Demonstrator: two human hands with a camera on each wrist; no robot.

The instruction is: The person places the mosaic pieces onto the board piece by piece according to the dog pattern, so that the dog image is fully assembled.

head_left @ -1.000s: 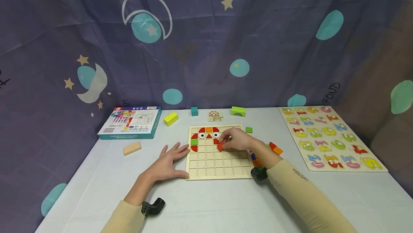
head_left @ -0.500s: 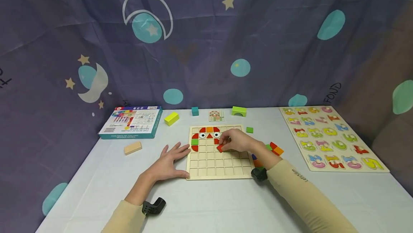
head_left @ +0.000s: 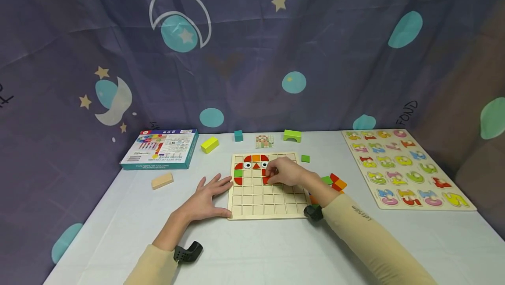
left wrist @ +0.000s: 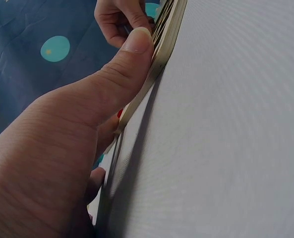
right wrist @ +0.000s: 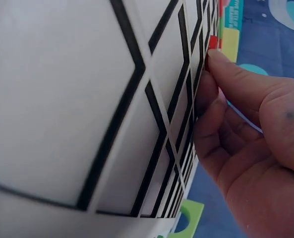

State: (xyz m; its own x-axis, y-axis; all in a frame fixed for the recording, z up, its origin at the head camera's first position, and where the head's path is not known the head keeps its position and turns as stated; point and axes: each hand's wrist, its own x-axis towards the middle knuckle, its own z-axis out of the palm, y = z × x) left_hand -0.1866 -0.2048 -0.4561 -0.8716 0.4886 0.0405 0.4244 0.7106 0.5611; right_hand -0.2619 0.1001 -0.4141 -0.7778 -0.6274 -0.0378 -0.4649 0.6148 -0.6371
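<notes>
A wooden grid board [head_left: 252,215] lies on the table, with red, orange and green tiles and two eye tiles in its upper left part. My right hand [head_left: 288,172] is over the board, thumb and fingertips on a red tile [head_left: 265,180] at one cell below the right eye tile. In the right wrist view my right hand [right wrist: 256,119] pinches that red tile [right wrist: 213,42], most of it hidden by the fingers. My left hand [head_left: 203,199] rests at the board's left side with fingers spread. The left wrist view shows its thumb [left wrist: 122,69] against the board's edge.
Loose coloured tiles [head_left: 337,182] lie right of the board, partly behind my right forearm. A green tile [head_left: 305,158], pattern card [head_left: 264,141], green arch block [head_left: 292,136], teal cube [head_left: 238,136], yellow block [head_left: 209,145], wooden block [head_left: 162,181], box [head_left: 159,150] and number puzzle [head_left: 406,171] stand around.
The red tile, tilted in my right fingers before, now sits straighter at its cell. My right hand has shifted slightly left. The left hand stays where it was.
</notes>
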